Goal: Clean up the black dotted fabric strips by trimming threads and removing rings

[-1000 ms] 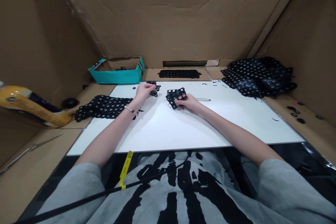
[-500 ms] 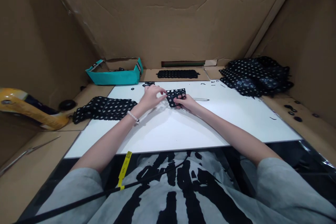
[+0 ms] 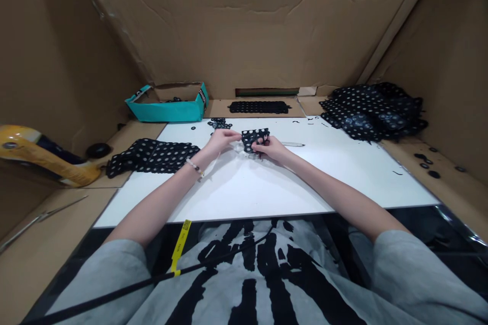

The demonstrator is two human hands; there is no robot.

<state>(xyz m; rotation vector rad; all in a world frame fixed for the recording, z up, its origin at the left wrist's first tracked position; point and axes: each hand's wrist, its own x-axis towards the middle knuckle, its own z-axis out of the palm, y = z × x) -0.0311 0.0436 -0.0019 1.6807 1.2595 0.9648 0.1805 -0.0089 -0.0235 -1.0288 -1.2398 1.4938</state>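
My right hand (image 3: 273,149) grips a small piece of black perforated sheet (image 3: 249,136), its thumb across the lower right of the piece. At the sheet's left edge is my left hand (image 3: 224,141), thumb and fingers pinched together. Whatever lies between those fingertips is too small to make out. The piece is held just above a white board (image 3: 236,190). Just beyond my left hand lies a cluster of small black rings (image 3: 219,123). A larger black perforated sheet (image 3: 156,156) rests left of my left forearm. A pen-like tool (image 3: 293,144) lies behind my right hand.
A teal box (image 3: 168,111) holding small black pieces stands back left. A flat black perforated strip (image 3: 259,107) lies at the back, and a heap of perforated sheets (image 3: 375,111) at the right. Tweezers (image 3: 46,216) and a yellow bottle-like object (image 3: 46,155) are at the left.
My left hand's fingers have closed from a loose curve into a pinch beside the sheet's left edge, and its wrist has turned. My right hand keeps its grip almost unmoved.
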